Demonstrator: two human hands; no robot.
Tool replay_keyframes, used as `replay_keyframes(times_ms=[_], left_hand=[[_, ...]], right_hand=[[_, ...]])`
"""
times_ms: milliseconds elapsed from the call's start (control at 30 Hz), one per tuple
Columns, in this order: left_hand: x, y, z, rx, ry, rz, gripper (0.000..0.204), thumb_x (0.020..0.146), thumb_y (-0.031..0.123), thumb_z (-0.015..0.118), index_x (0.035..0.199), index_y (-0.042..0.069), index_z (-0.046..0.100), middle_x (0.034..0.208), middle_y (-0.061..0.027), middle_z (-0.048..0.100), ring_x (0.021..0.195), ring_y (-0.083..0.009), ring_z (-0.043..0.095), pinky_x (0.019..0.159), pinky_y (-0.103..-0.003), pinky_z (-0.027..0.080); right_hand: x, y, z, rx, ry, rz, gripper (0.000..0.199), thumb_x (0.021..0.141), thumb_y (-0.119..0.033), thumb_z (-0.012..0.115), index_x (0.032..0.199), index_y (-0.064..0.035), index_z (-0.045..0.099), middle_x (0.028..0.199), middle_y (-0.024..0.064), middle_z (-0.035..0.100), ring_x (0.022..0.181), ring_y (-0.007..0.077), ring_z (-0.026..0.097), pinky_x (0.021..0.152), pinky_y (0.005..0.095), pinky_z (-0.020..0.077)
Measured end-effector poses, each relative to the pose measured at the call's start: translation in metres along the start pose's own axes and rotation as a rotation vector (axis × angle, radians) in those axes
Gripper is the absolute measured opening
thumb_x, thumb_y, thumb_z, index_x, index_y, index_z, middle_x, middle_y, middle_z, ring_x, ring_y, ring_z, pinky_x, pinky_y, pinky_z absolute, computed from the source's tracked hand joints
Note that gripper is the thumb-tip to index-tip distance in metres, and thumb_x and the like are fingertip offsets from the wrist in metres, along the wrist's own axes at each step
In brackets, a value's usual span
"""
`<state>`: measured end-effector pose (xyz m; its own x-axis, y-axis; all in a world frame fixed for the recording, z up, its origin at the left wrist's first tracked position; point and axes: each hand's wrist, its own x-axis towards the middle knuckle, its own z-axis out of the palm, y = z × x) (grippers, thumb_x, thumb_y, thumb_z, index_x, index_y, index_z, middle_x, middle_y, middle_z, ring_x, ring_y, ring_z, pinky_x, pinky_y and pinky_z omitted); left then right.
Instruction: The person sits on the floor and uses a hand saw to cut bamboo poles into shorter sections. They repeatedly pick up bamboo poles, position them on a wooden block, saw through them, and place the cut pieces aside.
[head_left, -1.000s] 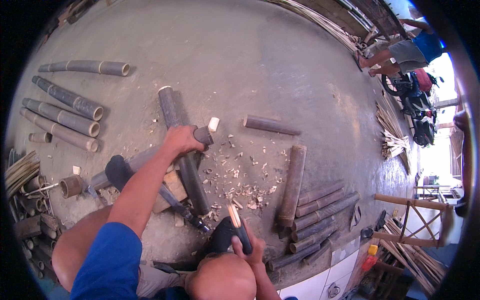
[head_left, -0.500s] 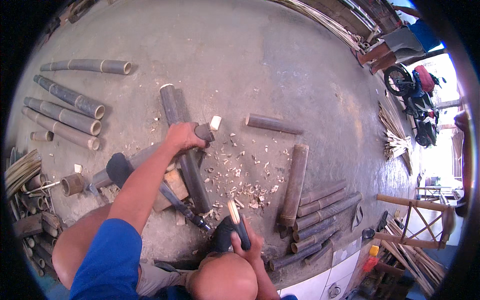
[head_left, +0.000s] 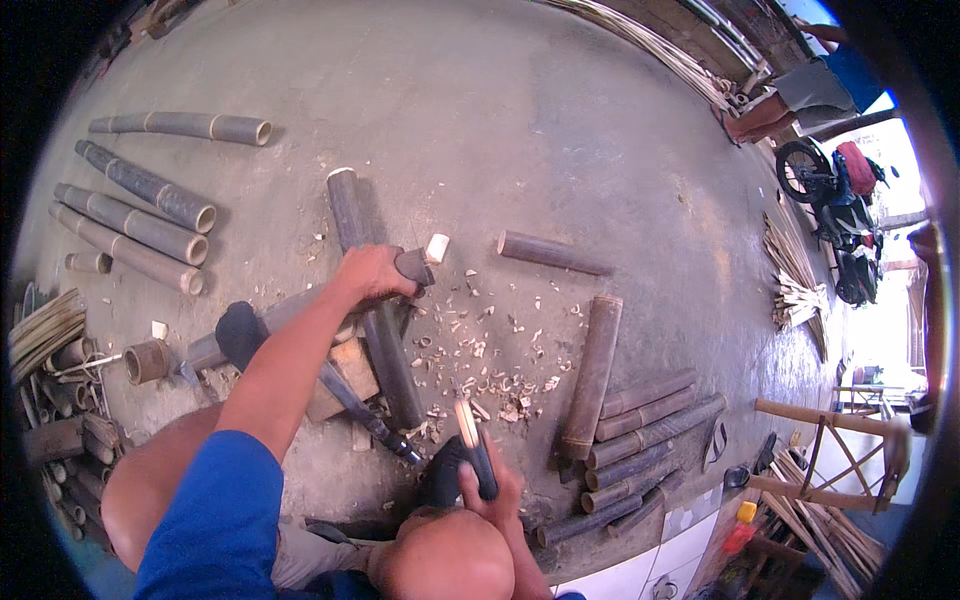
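"What have you got in your left hand [head_left: 372,271]?"

"A dark piece [head_left: 412,266]. My fingers are closed around it, above the middle of a tube [head_left: 391,375]. Only its right end pokes out; my grip hides the rest, so I can't tell whether it touches the tube."

"And the right hand [head_left: 503,488]?"

"Clasped round a stick [head_left: 483,468], low in front of me, dark along its body and pale at the upper end. That end is too blurred to tell one strip from several. My knee [head_left: 445,555] covers part of that forearm."

"What's close by?"

"A pale chunk [head_left: 438,248], just beside the dark piece's end. Shavings [head_left: 513,411] lie scattered right of the tube. To its left is a wood block [head_left: 352,362], partly covered by a dark handle [head_left: 365,412]; I can't make out what tool it belongs to. A second tube [head_left: 290,310] disappears behind my foot [head_left: 238,335] and my left forearm."

"Farther off?"

"Loose tubes [head_left: 130,220] on the left, a row [head_left: 660,428] on the right. Beyond, motorbikes [head_left: 845,240] against glare, and a person [head_left: 815,92], cut off by the view's rim."
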<state>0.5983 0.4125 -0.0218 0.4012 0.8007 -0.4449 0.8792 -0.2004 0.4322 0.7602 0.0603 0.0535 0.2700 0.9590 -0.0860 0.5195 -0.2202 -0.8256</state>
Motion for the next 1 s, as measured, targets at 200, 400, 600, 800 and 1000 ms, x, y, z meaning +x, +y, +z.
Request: replay_keyframes(times_ms=[200, 400, 600, 800, 1000], left_hand=[[-0.004, 0.001, -0.002, -0.073, -0.059, -0.036, 0.074, 0.056, 0.052, 0.08, 0.111, 0.003, 0.072, 0.105, -0.0247, 0.072, 0.1, -0.0387, 0.07, 0.09, -0.045, 0.054], [-0.009, 0.001, 0.02, 0.191, 0.322, 0.108, 0.061, 0.065, 0.041, 0.082, 0.112, 0.007, 0.062, 0.098, -0.019, 0.072, 0.095, -0.0349, 0.071, 0.085, -0.047, 0.049], [-0.029, 0.009, 0.032, 0.188, 0.355, 0.092, 0.053, 0.07, 0.039, 0.079, 0.109, 0.01, 0.06, 0.096, -0.0157, 0.072, 0.093, -0.0349, 0.07, 0.087, -0.048, 0.044], [-0.021, 0.015, 0.014, 0.174, 0.247, 0.033, 0.058, 0.065, 0.043, 0.08, 0.109, 0.011, 0.062, 0.091, -0.0185, 0.073, 0.091, -0.037, 0.07, 0.087, -0.047, 0.046], [-0.02, 0.017, 0.013, 0.166, 0.249, 0.031, 0.054, 0.066, 0.044, 0.079, 0.106, 0.01, 0.065, 0.089, -0.0206, 0.073, 0.087, -0.0406, 0.071, 0.084, -0.048, 0.05]], right_hand=[[0.096, -0.004, 0.044, 0.047, 0.031, 0.026, 0.055, 0.09, -0.031, 0.067, 0.136, -0.0014, 0.057, 0.082, 0.0236, 0.07, 0.068, 0.0384, 0.072, 0.062, 0.0447, 0.0564], [0.16, -0.036, 0.069, -0.04, 0.135, -0.058, 0.053, 0.09, -0.032, 0.067, 0.133, -0.0017, 0.059, 0.073, 0.0238, 0.068, 0.067, 0.0402, 0.071, 0.059, 0.0481, 0.0548], [0.115, -0.025, 0.05, -0.037, 0.052, 0.032, 0.056, 0.09, -0.032, 0.067, 0.136, -0.0005, 0.057, 0.082, 0.0246, 0.07, 0.073, 0.038, 0.073, 0.065, 0.0445, 0.0564], [-0.01, 0.001, -0.011, -0.035, 0.02, -0.033, 0.064, 0.089, -0.029, 0.07, 0.145, -0.004, 0.051, 0.092, 0.0229, 0.072, 0.075, 0.0303, 0.075, 0.071, 0.0377, 0.0581], [0.106, -0.014, 0.039, -0.038, 0.03, -0.042, 0.052, 0.09, -0.034, 0.067, 0.132, -0.0035, 0.059, 0.074, 0.0243, 0.067, 0.068, 0.0427, 0.069, 0.059, 0.0459, 0.0548]])
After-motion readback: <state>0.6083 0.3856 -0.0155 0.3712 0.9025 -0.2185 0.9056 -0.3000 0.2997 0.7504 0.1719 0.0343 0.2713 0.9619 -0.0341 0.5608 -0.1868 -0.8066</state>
